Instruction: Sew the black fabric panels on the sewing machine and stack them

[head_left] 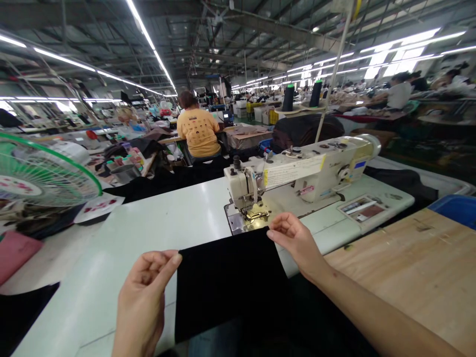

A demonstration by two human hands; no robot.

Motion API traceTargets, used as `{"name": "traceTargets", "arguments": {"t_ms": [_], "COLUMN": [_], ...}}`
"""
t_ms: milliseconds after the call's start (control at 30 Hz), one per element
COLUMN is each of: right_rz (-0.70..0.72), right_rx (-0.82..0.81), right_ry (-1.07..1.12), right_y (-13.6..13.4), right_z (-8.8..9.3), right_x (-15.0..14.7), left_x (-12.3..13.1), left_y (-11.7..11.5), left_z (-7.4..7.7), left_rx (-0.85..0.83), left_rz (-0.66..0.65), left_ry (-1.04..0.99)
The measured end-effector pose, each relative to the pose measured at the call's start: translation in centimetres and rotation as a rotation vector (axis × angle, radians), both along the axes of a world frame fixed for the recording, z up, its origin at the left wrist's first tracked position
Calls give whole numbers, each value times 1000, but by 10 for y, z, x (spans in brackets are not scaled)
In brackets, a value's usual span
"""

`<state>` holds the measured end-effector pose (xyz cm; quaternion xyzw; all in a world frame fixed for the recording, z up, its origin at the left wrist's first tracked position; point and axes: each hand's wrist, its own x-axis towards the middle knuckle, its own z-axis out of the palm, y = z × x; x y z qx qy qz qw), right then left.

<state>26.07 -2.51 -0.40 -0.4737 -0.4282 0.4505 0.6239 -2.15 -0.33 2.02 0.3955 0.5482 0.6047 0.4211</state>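
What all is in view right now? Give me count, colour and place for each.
Cloth: 1, black, stretched between both hands
Sewing machine: 1, off-white, right of centre
Table: 1, pale green, under the machine
Thread cones: 2, dark with green tops, behind the machine
Fabric pile: 1, dark, behind the machine
Board: 1, light wood, lower right
Bin: 1, blue, right edge
Fan: 1, green-rimmed, left edge
Co-worker: 1, yellow shirt, beyond the table
Lights: several, white, overhead
Far workers and clutter: mixed, background, too small to count
Left hand: 1, bare, at the cloth's far left corner
Right hand: 1, bare, at its far right corner
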Motion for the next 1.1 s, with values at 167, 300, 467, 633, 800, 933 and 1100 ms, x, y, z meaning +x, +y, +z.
{"name": "traceTargets", "arguments": {"t_ms": [167, 300, 467, 633, 800, 933, 1100], "right_rz": [215, 420, 516, 474, 381, 345, 317], "right_rx": [166, 352, 432, 572, 579, 530, 497], "right_ry": [-352, -564, -866, -1241, -1302, -1240, -1162], "right_y": [-23, -43, -52, -53, -50, -43, -39], "right_z": [4, -8, -43, -59, -61, -64, -69], "right_x": [-9, -11, 8, 25, 25, 20, 18], "left_x": [-10, 25, 85, 103, 104, 114, 123], "left_y": [41, 93, 122, 108, 112, 134, 149], "left_z": [47, 50, -29, -81, -87, -87, -88], "left_rx": [100, 187, 154, 167, 142, 87, 45], "left_rz": [-216, -591, -831, -657, -615, -609, -604], "left_ry": [517, 946, 959, 868, 820, 834, 869]}}
